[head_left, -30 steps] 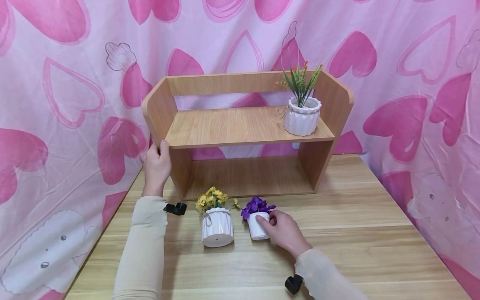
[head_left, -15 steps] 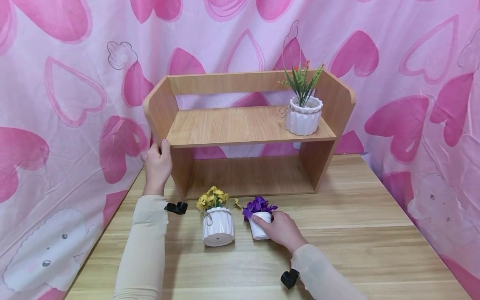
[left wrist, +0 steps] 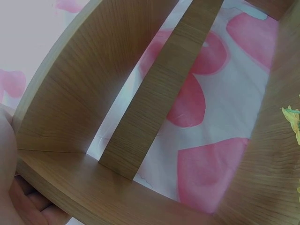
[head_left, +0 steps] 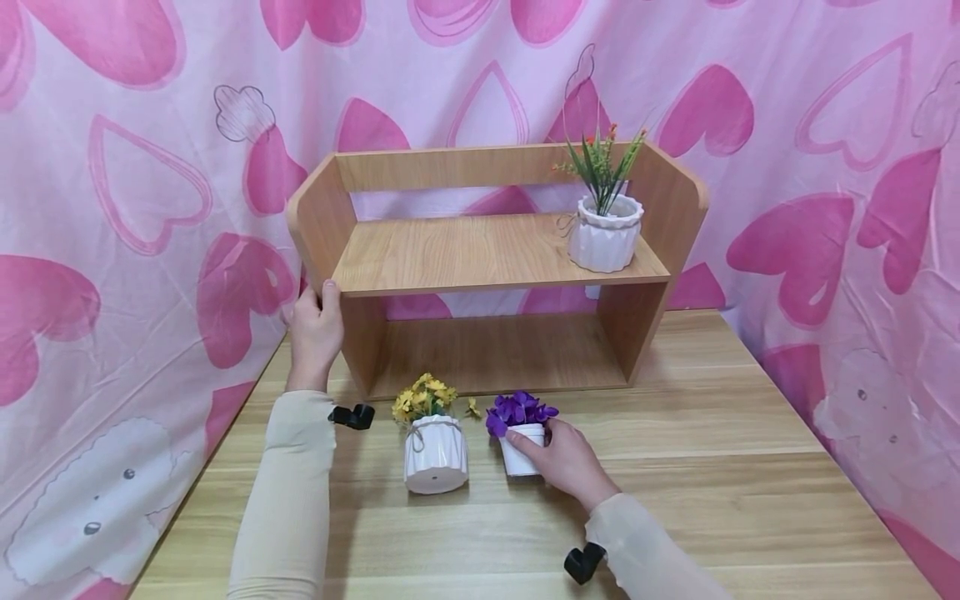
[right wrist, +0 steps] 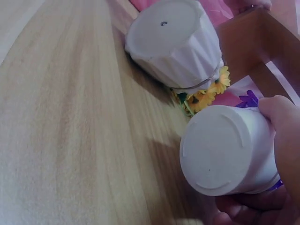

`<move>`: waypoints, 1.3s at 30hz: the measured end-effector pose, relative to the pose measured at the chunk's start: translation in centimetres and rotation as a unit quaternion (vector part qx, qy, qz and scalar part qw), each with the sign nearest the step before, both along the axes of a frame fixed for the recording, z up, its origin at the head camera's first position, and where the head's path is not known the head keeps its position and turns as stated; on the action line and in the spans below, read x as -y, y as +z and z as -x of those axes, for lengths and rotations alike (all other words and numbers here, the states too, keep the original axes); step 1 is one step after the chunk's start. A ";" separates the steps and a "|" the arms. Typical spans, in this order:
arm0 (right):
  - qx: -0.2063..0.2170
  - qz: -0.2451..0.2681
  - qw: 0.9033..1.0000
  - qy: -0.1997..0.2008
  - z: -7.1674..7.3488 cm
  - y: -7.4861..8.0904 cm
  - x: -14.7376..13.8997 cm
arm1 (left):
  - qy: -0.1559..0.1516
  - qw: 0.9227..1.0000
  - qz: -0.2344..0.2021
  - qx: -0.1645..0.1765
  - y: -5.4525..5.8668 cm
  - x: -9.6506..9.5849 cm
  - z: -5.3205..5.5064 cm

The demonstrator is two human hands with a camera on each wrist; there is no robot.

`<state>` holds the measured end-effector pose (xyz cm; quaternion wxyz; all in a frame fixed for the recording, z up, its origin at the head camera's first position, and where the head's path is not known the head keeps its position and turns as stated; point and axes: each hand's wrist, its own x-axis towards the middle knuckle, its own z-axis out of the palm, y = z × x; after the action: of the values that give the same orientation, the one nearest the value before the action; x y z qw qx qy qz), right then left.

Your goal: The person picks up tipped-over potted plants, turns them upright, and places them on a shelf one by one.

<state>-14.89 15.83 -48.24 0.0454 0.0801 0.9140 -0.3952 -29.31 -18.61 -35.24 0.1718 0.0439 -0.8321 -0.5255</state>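
Note:
My left hand grips the left side panel of a two-tier wooden shelf; in the left wrist view its fingers curl round the panel's edge. With my right hand I hold a small white flowerpot of purple flowers, thumb on the near side. Its round base faces the right wrist camera, and a shadow lies on the table beside it. To its left a fluted white pot with yellow flowers lies tipped back on the table, its base showing.
On the shelf's upper board, at the right, stands a white pot of green grass with orange blooms. The wooden table reaches a pink heart-patterned curtain behind and at both sides.
The purple-flower pot has shifted slightly up and right in my right hand, and my thumb has moved along it. My left hand stays on the shelf.

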 end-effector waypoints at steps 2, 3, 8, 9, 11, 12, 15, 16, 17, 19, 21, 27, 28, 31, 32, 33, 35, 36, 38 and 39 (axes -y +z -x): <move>-0.001 0.007 1.000 0.001 0.0 0.1 0.0 | 0.000 1.000 0.002 -0.002 0.0 0.0 0.0; -0.001 0.009 1.000 0.002 -0.1 0.1 0.0 | 0.000 1.000 0.002 -0.001 0.0 0.0 0.0; -0.012 0.034 0.999 0.007 -0.2 0.3 0.1 | 0.005 1.000 0.007 -0.024 -0.1 0.1 0.0; -0.018 0.043 0.999 0.008 -0.2 0.3 0.1 | 0.007 0.999 0.009 -0.031 -0.1 0.1 0.1; -0.029 0.060 0.998 0.011 -0.3 0.3 0.1 | 0.010 0.999 0.013 -0.046 -0.1 0.1 0.1; -0.036 0.068 0.997 0.014 -0.3 0.3 0.1 | 0.011 0.998 0.015 -0.053 -0.1 0.1 0.2; -0.050 0.087 0.995 0.022 -0.4 0.3 0.0 | 0.014 0.998 0.018 -0.062 -0.1 0.1 0.3; -0.053 0.092 0.994 0.025 -0.4 0.2 0.0 | 0.014 0.998 0.019 -0.062 -0.1 0.1 0.3; -0.057 0.098 0.993 0.028 -0.4 0.2 0.0 | 0.014 0.998 0.018 -0.061 -0.1 0.1 0.3; -0.059 0.109 0.992 0.034 -0.4 0.2 -0.1 | 0.014 0.998 0.018 -0.060 -0.1 0.1 0.3; -0.057 0.120 0.990 0.038 -0.4 0.2 -0.1 | 0.013 0.998 0.018 -0.057 -0.1 0.1 0.3; -0.057 0.131 0.988 0.050 -0.6 -0.2 -0.2 | 0.010 0.999 0.012 -0.044 -0.3 0.1 0.3; -0.059 0.132 0.988 0.051 -0.7 -0.2 -0.2 | 0.009 0.999 0.012 -0.043 -0.3 0.1 0.3; -0.066 0.137 0.987 0.052 -0.8 -0.5 -0.3 | 0.010 0.999 0.012 -0.043 -0.3 0.1 0.3; -0.069 0.138 0.986 0.054 -0.8 -0.6 -0.4 | 0.011 0.999 0.012 -0.043 -0.3 0.1 0.2; -0.073 0.140 0.986 0.055 -0.8 -0.8 -0.4 | 0.010 0.999 0.012 -0.041 -0.3 0.1 0.2; -0.085 0.148 0.983 0.065 -0.9 -1.1 -0.6 | 0.010 0.999 0.012 -0.037 -0.3 0.1 0.3; -0.090 0.152 0.982 0.072 -0.9 -1.3 -0.7 | 0.009 0.999 0.010 -0.035 -0.2 0.0 0.2; -0.102 0.158 0.979 0.084 -0.8 -1.7 -0.9 | 0.010 0.999 0.009 -0.034 -0.2 0.0 0.2; -0.108 0.164 0.976 0.089 -0.8 -1.9 -1.0 | 0.009 0.999 0.008 -0.032 -0.2 0.0 0.2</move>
<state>-14.12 16.83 -50.16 -0.0055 -0.0534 0.8395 -0.5406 -29.53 -18.61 -35.41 0.2035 0.0333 -0.8300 -0.5182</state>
